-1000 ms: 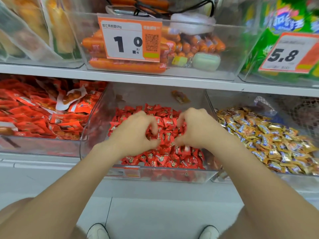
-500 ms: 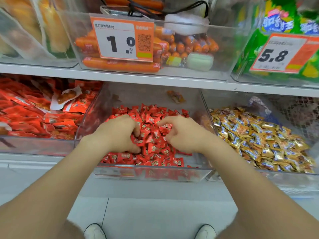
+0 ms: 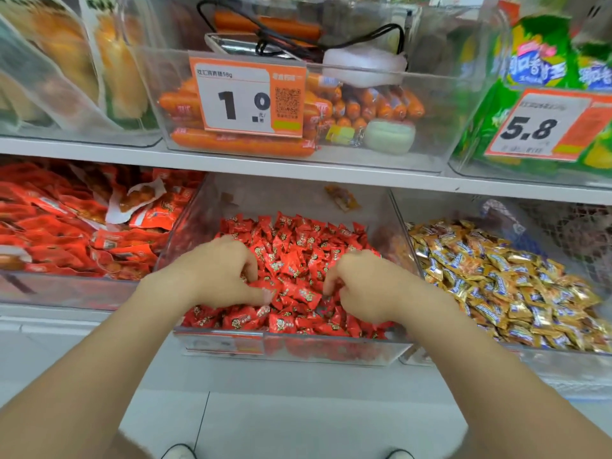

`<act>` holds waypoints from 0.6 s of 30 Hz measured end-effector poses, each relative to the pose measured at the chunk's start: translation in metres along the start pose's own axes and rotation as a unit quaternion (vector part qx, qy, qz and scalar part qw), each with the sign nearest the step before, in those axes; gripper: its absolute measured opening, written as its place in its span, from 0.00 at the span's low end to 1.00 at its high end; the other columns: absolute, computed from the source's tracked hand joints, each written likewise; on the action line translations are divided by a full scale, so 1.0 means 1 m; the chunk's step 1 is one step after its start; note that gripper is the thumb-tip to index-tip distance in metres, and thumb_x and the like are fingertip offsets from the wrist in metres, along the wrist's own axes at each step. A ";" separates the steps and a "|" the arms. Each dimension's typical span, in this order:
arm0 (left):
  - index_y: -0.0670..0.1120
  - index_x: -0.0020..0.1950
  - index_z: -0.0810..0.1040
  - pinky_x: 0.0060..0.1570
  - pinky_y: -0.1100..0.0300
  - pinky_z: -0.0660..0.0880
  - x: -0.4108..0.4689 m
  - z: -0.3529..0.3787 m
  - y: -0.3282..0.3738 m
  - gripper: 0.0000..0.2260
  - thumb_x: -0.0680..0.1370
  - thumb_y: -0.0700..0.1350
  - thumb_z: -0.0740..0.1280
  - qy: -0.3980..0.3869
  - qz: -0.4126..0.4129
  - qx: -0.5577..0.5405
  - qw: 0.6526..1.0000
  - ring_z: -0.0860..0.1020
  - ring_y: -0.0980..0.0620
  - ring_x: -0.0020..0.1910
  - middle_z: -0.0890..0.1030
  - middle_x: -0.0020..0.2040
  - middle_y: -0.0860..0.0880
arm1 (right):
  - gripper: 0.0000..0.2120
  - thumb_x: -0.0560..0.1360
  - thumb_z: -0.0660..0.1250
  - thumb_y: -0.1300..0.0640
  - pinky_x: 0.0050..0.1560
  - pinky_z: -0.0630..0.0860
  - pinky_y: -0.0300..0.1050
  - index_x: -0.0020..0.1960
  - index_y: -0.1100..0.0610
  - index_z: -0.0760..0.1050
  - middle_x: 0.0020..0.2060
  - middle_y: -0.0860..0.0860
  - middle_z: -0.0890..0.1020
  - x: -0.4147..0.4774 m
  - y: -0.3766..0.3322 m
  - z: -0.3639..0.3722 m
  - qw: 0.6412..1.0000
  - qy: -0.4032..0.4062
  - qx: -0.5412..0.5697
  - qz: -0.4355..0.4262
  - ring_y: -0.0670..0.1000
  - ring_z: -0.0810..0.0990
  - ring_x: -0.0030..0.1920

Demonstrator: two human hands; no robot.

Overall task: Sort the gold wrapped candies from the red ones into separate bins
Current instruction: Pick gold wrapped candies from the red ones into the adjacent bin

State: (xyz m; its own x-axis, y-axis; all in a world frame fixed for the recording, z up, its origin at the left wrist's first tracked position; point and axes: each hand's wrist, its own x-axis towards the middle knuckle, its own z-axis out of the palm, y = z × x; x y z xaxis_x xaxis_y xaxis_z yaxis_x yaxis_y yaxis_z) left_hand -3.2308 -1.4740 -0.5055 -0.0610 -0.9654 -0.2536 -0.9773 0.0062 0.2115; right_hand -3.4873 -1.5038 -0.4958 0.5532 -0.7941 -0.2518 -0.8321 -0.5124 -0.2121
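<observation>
2 piles: left hand (image 3: 218, 270) and right hand (image 3: 367, 286) curl into seemingly light, slippery red candies (image 3: 298, 240) beside gold candies (image 3: 490, 276), grip untellable; pinch wrapper ends.

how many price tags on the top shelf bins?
2. The 1.0 tag is on the middle bin of orange sausages; the 5.8 tag is on the right bin of green packs. Others may lie out of frame.

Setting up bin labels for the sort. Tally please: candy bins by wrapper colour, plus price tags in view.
red candy bin: 1
gold candy bin: 1
price tags: 2
total: 4
</observation>
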 end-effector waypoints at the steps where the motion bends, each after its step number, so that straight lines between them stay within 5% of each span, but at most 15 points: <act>1: 0.59 0.46 0.81 0.57 0.53 0.77 -0.002 -0.002 0.003 0.18 0.67 0.71 0.73 0.050 0.003 -0.040 0.998 0.77 0.53 0.50 0.74 0.51 0.56 | 0.18 0.76 0.63 0.62 0.62 0.77 0.46 0.59 0.48 0.84 0.57 0.50 0.79 -0.003 0.002 -0.004 0.999 0.025 0.029 -0.003 0.50 0.80 0.56; 5: 0.52 0.49 0.75 0.38 0.60 0.71 -0.017 -0.011 0.035 0.03 0.80 0.49 0.64 0.143 0.028 -0.273 0.951 0.73 0.62 0.34 0.74 0.42 0.55 | 0.22 0.81 0.60 0.61 0.51 0.69 0.26 0.67 0.40 0.79 0.62 0.46 0.69 -0.014 0.009 -0.026 0.982 0.082 0.165 -0.041 0.37 0.76 0.49; 8: 0.51 0.56 0.70 0.28 0.65 0.66 -0.026 -0.009 0.053 0.11 0.82 0.35 0.57 0.086 0.106 -0.311 0.941 0.67 0.59 0.27 0.74 0.42 0.52 | 0.25 0.80 0.60 0.64 0.54 0.68 0.24 0.66 0.40 0.81 0.66 0.43 0.75 -0.024 0.012 -0.029 0.974 0.117 0.185 -0.062 0.35 0.76 0.52; 11: 0.58 0.64 0.68 0.39 0.65 0.72 -0.024 0.002 0.069 0.19 0.82 0.35 0.64 0.094 0.172 -0.335 0.921 0.74 0.60 0.36 0.74 0.60 0.52 | 0.18 0.79 0.65 0.61 0.38 0.71 0.34 0.62 0.42 0.82 0.50 0.45 0.83 -0.038 0.012 -0.028 0.952 0.171 0.241 -0.083 0.41 0.75 0.31; 14: 0.59 0.67 0.72 0.52 0.48 0.82 -0.021 0.007 0.099 0.26 0.76 0.39 0.77 0.099 0.170 -0.487 0.851 0.86 0.49 0.47 0.77 0.64 0.49 | 0.19 0.74 0.77 0.52 0.47 0.71 0.33 0.63 0.42 0.81 0.48 0.45 0.80 -0.056 0.018 -0.023 0.949 0.234 0.164 -0.135 0.41 0.79 0.43; 18: 0.50 0.62 0.78 0.55 0.46 0.83 -0.016 0.007 0.138 0.21 0.73 0.43 0.81 0.063 0.143 -0.563 0.811 0.87 0.44 0.48 0.84 0.59 0.45 | 0.15 0.75 0.78 0.51 0.53 0.73 0.37 0.60 0.44 0.84 0.49 0.45 0.76 -0.071 0.046 -0.016 0.943 0.269 0.144 -0.134 0.43 0.78 0.50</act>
State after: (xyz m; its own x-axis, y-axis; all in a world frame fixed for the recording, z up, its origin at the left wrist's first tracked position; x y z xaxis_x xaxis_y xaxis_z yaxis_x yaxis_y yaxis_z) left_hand -3.3656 -1.4556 -0.4790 -0.1612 -0.9861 0.0411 -0.1176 0.0606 0.9912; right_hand -3.5659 -1.4760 -0.4728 0.5783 -0.7388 0.3459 -0.5767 -0.6702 -0.4672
